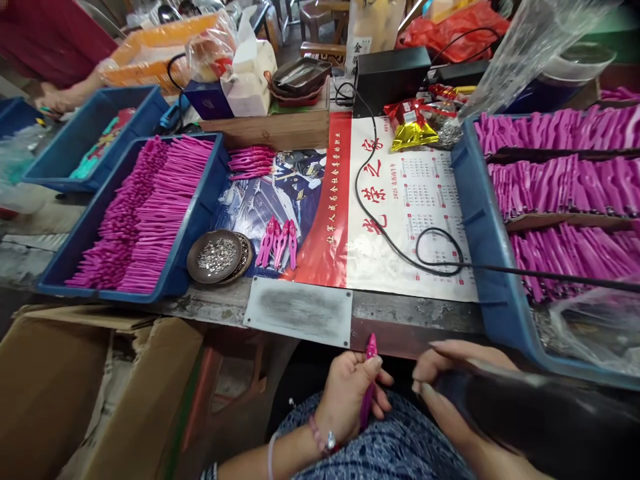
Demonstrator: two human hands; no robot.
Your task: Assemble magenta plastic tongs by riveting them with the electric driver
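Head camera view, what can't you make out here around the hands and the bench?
- Dark tool in the right hand: motion-blurred, cut by the lower right edge, type unclear.
- Pink piece in the left hand: fingers cover its middle.
- Silver bits in the round dish: too small to identify.
- Calendar print: too small to read.

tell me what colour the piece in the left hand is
Bright pink-magenta plastic piece, gripped in the left hand; seen in the head view.
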